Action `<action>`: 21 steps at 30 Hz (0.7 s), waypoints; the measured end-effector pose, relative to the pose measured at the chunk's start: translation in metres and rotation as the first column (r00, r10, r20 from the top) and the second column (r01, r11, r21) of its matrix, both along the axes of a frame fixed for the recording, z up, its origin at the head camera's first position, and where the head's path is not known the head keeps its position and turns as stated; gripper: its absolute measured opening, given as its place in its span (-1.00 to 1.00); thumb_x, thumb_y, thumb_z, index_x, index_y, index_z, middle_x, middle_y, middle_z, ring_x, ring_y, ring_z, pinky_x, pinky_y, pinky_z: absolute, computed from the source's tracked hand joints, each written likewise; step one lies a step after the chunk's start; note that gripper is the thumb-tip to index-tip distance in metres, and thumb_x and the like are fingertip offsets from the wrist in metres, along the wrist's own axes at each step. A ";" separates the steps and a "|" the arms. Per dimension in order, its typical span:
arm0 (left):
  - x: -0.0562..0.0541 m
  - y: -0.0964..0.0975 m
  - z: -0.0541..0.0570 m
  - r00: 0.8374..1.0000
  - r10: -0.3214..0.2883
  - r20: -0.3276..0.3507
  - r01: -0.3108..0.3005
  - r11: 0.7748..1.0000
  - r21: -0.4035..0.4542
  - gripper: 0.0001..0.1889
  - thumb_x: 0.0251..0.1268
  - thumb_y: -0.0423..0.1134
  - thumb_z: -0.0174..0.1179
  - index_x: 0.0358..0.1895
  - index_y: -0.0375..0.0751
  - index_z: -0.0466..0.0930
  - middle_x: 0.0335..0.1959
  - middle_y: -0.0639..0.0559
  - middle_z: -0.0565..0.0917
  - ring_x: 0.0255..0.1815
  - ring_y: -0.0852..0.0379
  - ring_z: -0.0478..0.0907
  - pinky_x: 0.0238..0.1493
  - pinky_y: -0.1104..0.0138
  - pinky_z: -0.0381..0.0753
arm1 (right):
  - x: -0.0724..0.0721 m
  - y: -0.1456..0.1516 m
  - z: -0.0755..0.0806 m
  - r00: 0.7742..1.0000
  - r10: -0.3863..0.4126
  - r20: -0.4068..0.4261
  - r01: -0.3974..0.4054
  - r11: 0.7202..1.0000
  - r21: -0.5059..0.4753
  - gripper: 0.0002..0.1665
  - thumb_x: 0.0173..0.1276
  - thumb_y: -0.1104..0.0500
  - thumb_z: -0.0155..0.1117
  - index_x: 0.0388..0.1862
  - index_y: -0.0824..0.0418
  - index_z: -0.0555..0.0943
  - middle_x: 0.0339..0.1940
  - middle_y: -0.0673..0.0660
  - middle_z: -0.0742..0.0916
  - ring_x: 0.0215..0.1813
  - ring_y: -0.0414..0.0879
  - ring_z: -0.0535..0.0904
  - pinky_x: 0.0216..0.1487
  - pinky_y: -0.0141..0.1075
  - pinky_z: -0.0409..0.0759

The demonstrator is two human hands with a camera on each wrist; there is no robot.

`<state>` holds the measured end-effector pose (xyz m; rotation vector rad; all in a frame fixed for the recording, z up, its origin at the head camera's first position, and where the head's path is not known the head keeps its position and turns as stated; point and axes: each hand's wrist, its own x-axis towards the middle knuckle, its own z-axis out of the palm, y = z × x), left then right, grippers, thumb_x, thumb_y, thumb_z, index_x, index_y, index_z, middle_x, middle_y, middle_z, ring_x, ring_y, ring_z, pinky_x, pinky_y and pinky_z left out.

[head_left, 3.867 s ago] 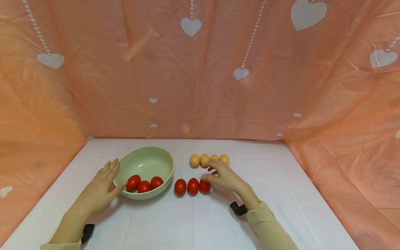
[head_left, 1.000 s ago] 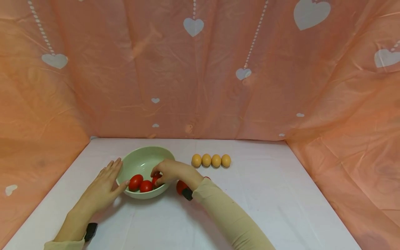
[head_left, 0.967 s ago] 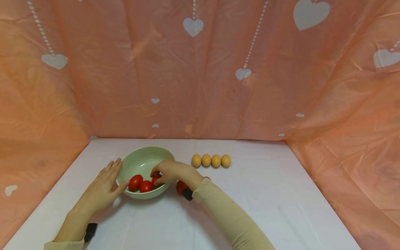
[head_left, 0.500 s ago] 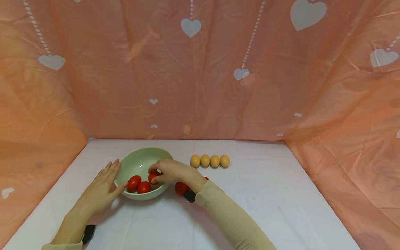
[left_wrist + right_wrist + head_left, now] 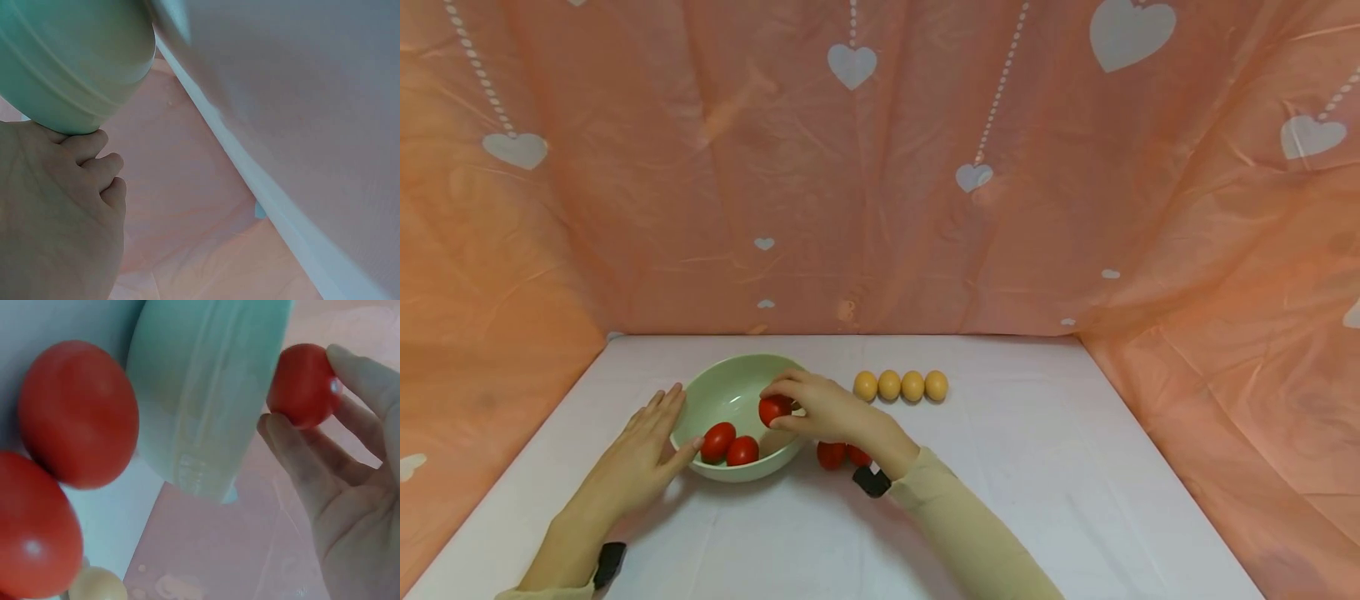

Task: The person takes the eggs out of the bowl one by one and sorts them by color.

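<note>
My right hand point(image 5: 823, 410) pinches a red egg point(image 5: 773, 409) between thumb and fingers, above the right part of the pale green bowl point(image 5: 730, 475). In the right wrist view that red egg point(image 5: 304, 385) shows beside the bowl's rim. Two more red eggs, one at the left point(image 5: 718, 442) and one beside it point(image 5: 742, 451), lie in the bowl. My left hand point(image 5: 638, 454) rests on the bowl's left side, fingers straight along the outer wall and thumb over the rim. In the left wrist view its fingertips touch the bowl's outside point(image 5: 75, 62).
Red eggs point(image 5: 831, 455) lie on the white table point(image 5: 1015, 467) right of the bowl, partly hidden by my right wrist. Behind them several yellow eggs point(image 5: 889, 385) stand in a row. An orange curtain point(image 5: 880, 208) with hearts closes off the back and sides.
My right hand came from the table's red eggs into the bowl, gripped the right-hand red egg there and raised it off the bottom. My left hand stays on the bowl.
</note>
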<state>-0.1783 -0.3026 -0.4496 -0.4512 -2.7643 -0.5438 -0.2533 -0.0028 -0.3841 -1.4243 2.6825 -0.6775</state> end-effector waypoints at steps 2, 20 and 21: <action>0.000 -0.001 -0.001 1.000 0.000 0.002 0.000 1.000 0.000 -0.13 0.52 0.06 0.20 0.57 -0.55 0.11 0.60 -0.47 0.16 0.60 -0.47 0.06 0.70 -0.02 -0.24 | 0.002 0.006 0.000 1.000 -0.008 0.006 0.009 0.999 -0.053 -0.49 0.52 0.06 0.36 0.38 0.13 0.59 0.37 0.11 0.60 0.31 -0.08 0.58 0.30 -0.41 0.52; -0.001 -0.002 -0.002 1.000 -0.010 0.005 0.010 1.000 0.003 -0.13 0.55 0.06 0.16 0.60 -0.52 0.06 0.62 -0.45 0.11 0.65 -0.41 -0.02 0.70 0.07 -0.35 | 0.011 0.076 -0.020 0.998 -0.065 -0.009 0.056 0.914 -0.401 -0.51 0.45 0.25 0.42 0.32 0.28 0.59 0.37 0.23 0.55 0.32 0.06 0.57 0.23 -0.37 0.64; -0.002 -0.001 -0.002 1.000 -0.010 0.005 0.010 1.000 0.004 -0.13 0.55 0.06 0.17 0.60 -0.52 0.06 0.62 -0.45 0.12 0.65 -0.42 -0.02 0.70 0.06 -0.34 | 0.010 0.080 -0.022 0.998 -0.069 -0.008 0.059 0.910 -0.410 -0.51 0.44 0.26 0.42 0.31 0.28 0.59 0.36 0.24 0.56 0.30 0.07 0.58 0.22 -0.35 0.66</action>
